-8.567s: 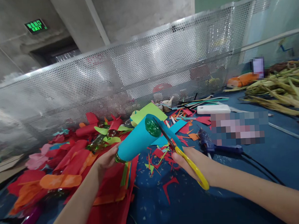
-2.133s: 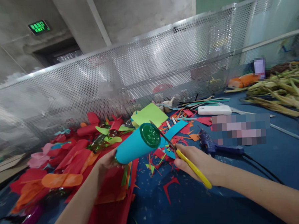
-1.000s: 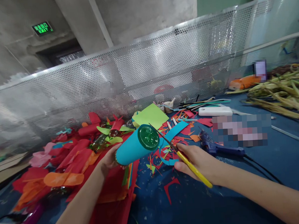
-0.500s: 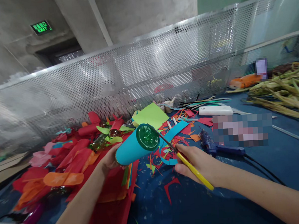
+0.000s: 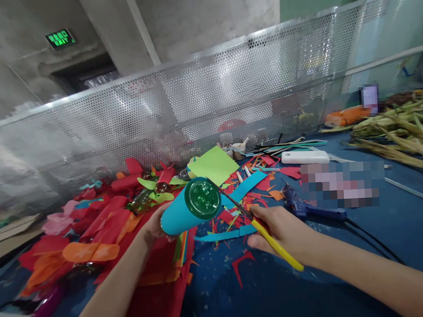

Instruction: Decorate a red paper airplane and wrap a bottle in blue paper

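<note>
My left hand (image 5: 154,225) is closed around a green bottle wrapped in blue paper (image 5: 179,212), its round green base (image 5: 202,197) tilted toward me. In my right hand (image 5: 273,224) are scissors with yellow handles (image 5: 278,245). Their dark blades point up and left, just beside the bottle's base. A narrow blue paper strip (image 5: 220,235) stretches left from near my right thumb, below the bottle. Whether the thumb pinches it I cannot tell. Behind the blades lies a wider blue paper piece (image 5: 250,185) among coloured scraps.
Red paper flowers (image 5: 108,220) and stacked coloured sheets (image 5: 162,293) are at left. A light-green sheet (image 5: 214,164) lies behind the bottle. At right are a blue glue gun (image 5: 306,210) with its cord, a white power strip (image 5: 304,157) and dried husks (image 5: 401,129). Perforated metal mesh (image 5: 201,93) borders the back.
The blue strip, curled by the bottle's rim before, now hangs or lies straight below it, apart from the base. The bottle has shifted slightly left and down; my right hand has barely moved.
</note>
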